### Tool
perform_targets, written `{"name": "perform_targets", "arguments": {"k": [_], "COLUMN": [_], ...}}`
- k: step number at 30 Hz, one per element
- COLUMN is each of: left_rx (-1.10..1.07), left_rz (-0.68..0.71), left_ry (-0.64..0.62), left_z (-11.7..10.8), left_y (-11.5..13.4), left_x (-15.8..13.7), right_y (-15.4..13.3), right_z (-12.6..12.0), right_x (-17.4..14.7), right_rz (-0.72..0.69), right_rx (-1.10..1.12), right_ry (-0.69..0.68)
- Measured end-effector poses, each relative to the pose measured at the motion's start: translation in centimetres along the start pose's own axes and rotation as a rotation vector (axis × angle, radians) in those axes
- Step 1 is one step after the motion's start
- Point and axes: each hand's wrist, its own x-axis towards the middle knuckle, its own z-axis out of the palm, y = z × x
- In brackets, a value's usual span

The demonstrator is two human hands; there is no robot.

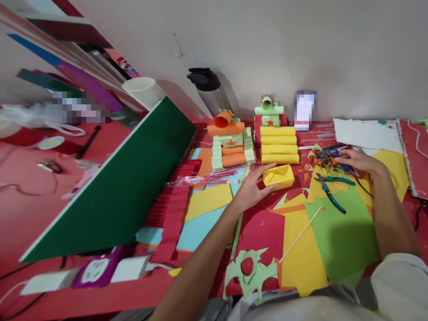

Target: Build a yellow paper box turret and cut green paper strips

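At the left a dark green board (123,191) leans over the red table, next to crimson pleated paper (174,218) and a tank-shaped paper model in orange and pale green (230,142). The left hand (250,189) holds the left end of a folded yellow paper box (280,177) between thumb and fingers, just in front of four yellow paper rolls (279,149). Farther right, beyond teal-handled pliers (322,179), the right hand (357,160) is at a blue glue gun (329,153), though I cannot tell whether its fingers grip it.
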Motion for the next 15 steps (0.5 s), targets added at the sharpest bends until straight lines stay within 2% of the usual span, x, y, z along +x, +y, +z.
{"name": "perform_targets", "arguments": {"k": [3, 8, 11, 15], "left_rx": [0.002, -0.026, -0.043, -0.052], "left_rz": [-0.010, -0.027, -0.024, -0.018], "left_ry": [0.007, 0.008, 0.007, 0.007], "left_z": [0.0, 0.2, 0.2, 0.2], "left_y": [-0.1, -0.6, -0.7, -0.5], "left_x": [0.0, -0.1, -0.1, -0.1], "right_y": [0.3, -0.5, -1.1, -1.5], "right_z": [-0.1, 0.2, 0.3, 0.2], "right_x": [-0.4, -0.6, -0.9, -1.7], "right_rz": [0.004, 0.012, 0.031, 0.008], "right_rx": [0.177, 0.251, 0.368, 0.485], "right_ry": [0.007, 0.046, 0.059, 0.032]}}
